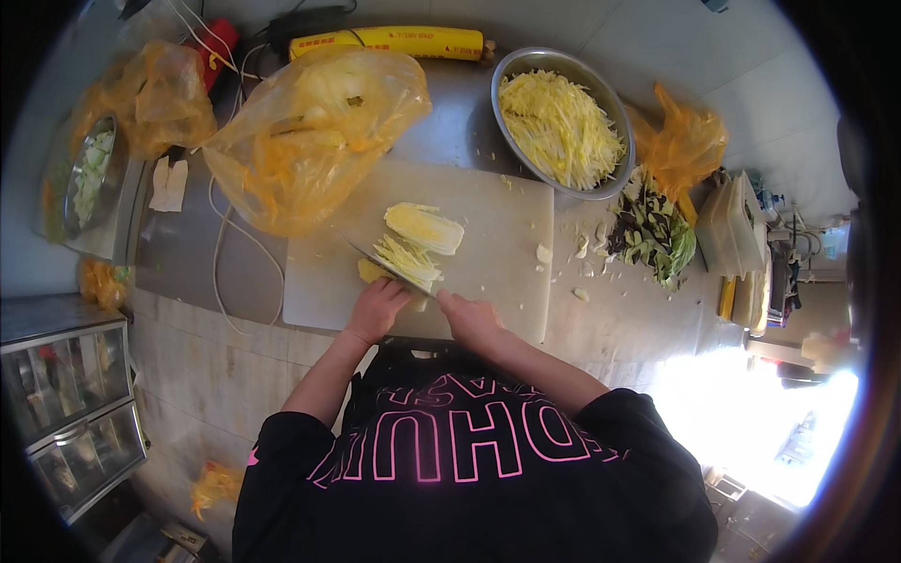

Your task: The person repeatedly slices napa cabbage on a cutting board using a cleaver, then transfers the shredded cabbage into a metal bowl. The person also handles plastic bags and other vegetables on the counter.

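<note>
Knife [395,272] is gripped in the right hand [469,321], blade slanting toward the left edge of the cutting board [507,235], and the napa cabbage chunk [370,270] sits just on its near side, toward the front edge, gripped by the closer left hand [377,308], fingers bunched.

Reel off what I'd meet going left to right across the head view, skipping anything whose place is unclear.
Metal bowl of chopped pale-green vegetables → left hand → right hand → large steel bowl of pale-yellow shreds → heap of purple-and-green leaves.
</note>
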A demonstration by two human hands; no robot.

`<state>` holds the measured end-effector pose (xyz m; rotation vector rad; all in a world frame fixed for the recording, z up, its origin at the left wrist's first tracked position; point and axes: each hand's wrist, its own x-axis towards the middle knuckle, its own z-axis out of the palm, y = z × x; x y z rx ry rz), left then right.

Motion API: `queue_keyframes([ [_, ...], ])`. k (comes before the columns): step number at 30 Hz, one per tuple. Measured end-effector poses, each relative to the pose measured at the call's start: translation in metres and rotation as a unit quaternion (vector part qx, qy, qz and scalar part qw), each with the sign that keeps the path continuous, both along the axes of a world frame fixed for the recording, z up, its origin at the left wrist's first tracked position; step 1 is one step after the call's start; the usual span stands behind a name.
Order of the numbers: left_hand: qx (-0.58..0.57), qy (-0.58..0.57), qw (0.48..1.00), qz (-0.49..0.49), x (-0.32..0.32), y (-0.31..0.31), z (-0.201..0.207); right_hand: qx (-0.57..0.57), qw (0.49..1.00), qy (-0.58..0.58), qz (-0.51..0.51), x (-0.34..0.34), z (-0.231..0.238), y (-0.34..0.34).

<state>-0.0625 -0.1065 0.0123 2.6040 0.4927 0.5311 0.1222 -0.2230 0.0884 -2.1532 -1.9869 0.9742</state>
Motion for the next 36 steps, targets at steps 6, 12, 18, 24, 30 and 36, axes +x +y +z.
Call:
queue_keyframes([
  [6,0.037,-0.04,0.998,0.029,-0.002,-0.006,-0.006,-0.015,1.0,0.009,0.006,-0.006,0.025,0.005],
  [12,0.008,-0.028,0.999,0.019,-0.015,-0.013,-0.008,-0.051,0.998,-0.004,0.028,-0.005,0.025,0.012],
  [18,0.039,-0.023,0.999,0.017,-0.018,-0.019,0.003,-0.007,1.0,0.015,0.008,-0.014,0.0,0.0],
  [24,0.03,-0.032,0.999,0.021,-0.024,-0.023,-0.008,-0.034,0.999,0.031,0.016,-0.015,0.004,-0.004],
  [30,0.037,-0.029,0.998,0.042,-0.03,-0.03,-0.014,-0.02,0.999,0.039,0.023,-0.019,0.021,0.001],
  [36,0.038,-0.029,0.997,0.065,-0.03,-0.035,-0.015,-0.012,0.999,0.038,0.003,-0.026,-0.009,-0.004],
])
